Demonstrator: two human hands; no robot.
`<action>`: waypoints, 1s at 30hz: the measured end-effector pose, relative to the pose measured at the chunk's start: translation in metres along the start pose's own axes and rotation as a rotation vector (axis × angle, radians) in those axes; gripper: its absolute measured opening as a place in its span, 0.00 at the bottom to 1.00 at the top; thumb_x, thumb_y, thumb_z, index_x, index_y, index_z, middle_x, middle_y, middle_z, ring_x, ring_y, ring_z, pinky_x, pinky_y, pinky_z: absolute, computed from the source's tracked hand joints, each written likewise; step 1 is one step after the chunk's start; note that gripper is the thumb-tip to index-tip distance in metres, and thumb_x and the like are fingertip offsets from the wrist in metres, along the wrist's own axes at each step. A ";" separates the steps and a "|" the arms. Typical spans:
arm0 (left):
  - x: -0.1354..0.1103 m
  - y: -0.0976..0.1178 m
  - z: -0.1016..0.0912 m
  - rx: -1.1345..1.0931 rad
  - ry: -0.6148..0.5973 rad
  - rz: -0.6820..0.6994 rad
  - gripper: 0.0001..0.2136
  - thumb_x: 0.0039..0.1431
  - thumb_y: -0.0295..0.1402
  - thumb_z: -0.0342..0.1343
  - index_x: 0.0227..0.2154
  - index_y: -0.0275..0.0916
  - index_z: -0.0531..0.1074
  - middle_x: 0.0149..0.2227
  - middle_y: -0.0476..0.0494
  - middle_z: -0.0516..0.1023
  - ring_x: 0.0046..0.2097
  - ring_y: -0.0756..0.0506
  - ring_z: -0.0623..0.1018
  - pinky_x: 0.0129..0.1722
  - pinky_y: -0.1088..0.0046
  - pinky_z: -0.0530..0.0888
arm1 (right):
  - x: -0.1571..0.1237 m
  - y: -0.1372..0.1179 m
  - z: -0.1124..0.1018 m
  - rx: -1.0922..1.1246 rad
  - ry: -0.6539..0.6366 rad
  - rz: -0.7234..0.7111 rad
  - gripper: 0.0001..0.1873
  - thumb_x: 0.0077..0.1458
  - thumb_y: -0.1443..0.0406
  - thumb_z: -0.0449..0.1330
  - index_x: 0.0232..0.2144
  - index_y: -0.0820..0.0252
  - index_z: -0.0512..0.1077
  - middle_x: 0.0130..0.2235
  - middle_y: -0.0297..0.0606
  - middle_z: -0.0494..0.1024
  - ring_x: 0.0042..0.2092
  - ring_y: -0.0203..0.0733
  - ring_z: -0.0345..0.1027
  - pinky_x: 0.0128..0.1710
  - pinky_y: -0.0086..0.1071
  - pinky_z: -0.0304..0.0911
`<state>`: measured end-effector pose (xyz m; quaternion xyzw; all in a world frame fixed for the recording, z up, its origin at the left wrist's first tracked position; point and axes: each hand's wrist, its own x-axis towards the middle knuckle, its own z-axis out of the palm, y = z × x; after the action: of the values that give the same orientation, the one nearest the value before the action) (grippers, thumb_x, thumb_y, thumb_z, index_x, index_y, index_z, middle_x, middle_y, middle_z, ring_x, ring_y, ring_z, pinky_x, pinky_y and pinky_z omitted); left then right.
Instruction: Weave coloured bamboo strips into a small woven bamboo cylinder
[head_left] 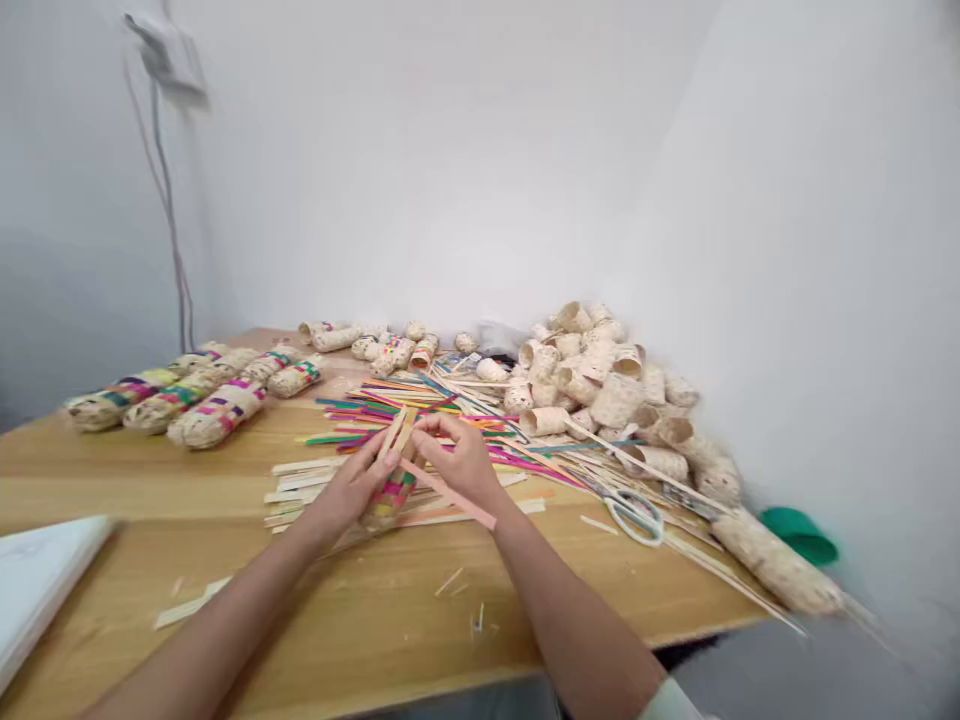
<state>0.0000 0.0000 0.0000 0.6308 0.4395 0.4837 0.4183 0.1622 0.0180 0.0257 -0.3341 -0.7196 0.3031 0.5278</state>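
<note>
My left hand (360, 487) is closed around a small woven tube (390, 497) made of pale strips with pink, green and yellow bands. Several pale strip ends (405, 418) stick up from its far end. My right hand (461, 458) presses its thumb and fingers together at that far end; what they pinch is too small to make out. From the tube, a loose pink strip (454, 493) slants down to the right, under my right hand to the wrist.
Coloured strips (360, 415) and pale strips (300, 490) lie beyond my hands. Finished woven cylinders (221, 412) are at left, and a heap of plain woven tubes (592, 365) at right. Scissors (636, 517) lie right of my hands. A white slab (45, 575) is at the left edge.
</note>
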 end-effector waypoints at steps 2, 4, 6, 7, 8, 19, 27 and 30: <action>-0.002 -0.003 0.001 0.014 0.007 0.021 0.38 0.54 0.58 0.53 0.62 0.37 0.63 0.64 0.39 0.67 0.64 0.33 0.64 0.62 0.60 0.62 | 0.001 -0.001 0.000 0.023 -0.025 0.055 0.11 0.52 0.59 0.59 0.32 0.61 0.76 0.33 0.34 0.78 0.35 0.37 0.70 0.38 0.29 0.64; -0.003 -0.005 0.002 0.020 0.017 0.035 0.37 0.54 0.57 0.53 0.61 0.38 0.64 0.63 0.39 0.68 0.64 0.32 0.65 0.61 0.60 0.64 | 0.002 -0.001 0.000 0.043 -0.044 0.101 0.12 0.51 0.57 0.60 0.31 0.61 0.75 0.32 0.34 0.78 0.34 0.37 0.70 0.37 0.29 0.64; -0.003 -0.007 0.002 0.019 0.030 0.047 0.36 0.54 0.56 0.54 0.61 0.37 0.65 0.61 0.38 0.70 0.61 0.32 0.68 0.57 0.60 0.68 | 0.003 0.000 0.000 0.062 -0.063 0.139 0.13 0.50 0.56 0.61 0.28 0.61 0.74 0.30 0.33 0.77 0.32 0.36 0.69 0.34 0.28 0.63; -0.002 -0.007 0.003 0.013 0.036 0.048 0.36 0.54 0.55 0.55 0.60 0.37 0.65 0.58 0.38 0.73 0.58 0.33 0.71 0.53 0.61 0.71 | 0.003 0.001 0.000 0.066 -0.062 0.154 0.13 0.49 0.56 0.61 0.26 0.61 0.73 0.28 0.33 0.76 0.31 0.36 0.68 0.33 0.28 0.62; -0.002 -0.007 0.003 0.003 0.040 0.046 0.35 0.54 0.55 0.56 0.59 0.37 0.66 0.54 0.38 0.76 0.54 0.34 0.74 0.48 0.63 0.73 | 0.003 0.001 0.001 0.067 -0.052 0.169 0.13 0.48 0.55 0.62 0.25 0.61 0.73 0.27 0.33 0.76 0.30 0.35 0.67 0.32 0.28 0.62; -0.003 -0.004 0.005 -0.168 0.042 -0.036 0.30 0.53 0.54 0.56 0.52 0.36 0.68 0.27 0.49 0.75 0.25 0.47 0.74 0.24 0.73 0.69 | 0.000 -0.010 -0.004 0.019 -0.146 0.003 0.14 0.53 0.56 0.61 0.26 0.61 0.74 0.29 0.32 0.75 0.33 0.35 0.67 0.36 0.27 0.62; 0.001 -0.006 -0.002 -0.073 0.059 0.016 0.32 0.52 0.53 0.56 0.53 0.33 0.70 0.28 0.46 0.77 0.27 0.44 0.74 0.27 0.70 0.71 | 0.001 -0.008 -0.007 -0.034 -0.204 -0.055 0.14 0.58 0.57 0.56 0.36 0.59 0.78 0.40 0.37 0.82 0.43 0.40 0.74 0.44 0.30 0.65; 0.002 -0.006 -0.003 0.003 0.091 0.067 0.32 0.53 0.53 0.55 0.54 0.34 0.71 0.35 0.42 0.79 0.32 0.43 0.76 0.31 0.69 0.72 | 0.001 -0.007 -0.008 -0.060 -0.234 -0.077 0.15 0.60 0.58 0.54 0.37 0.59 0.78 0.41 0.38 0.82 0.44 0.40 0.74 0.46 0.31 0.64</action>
<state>-0.0039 0.0038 -0.0051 0.6232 0.4375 0.5247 0.3807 0.1687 0.0150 0.0341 -0.2841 -0.7975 0.2979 0.4411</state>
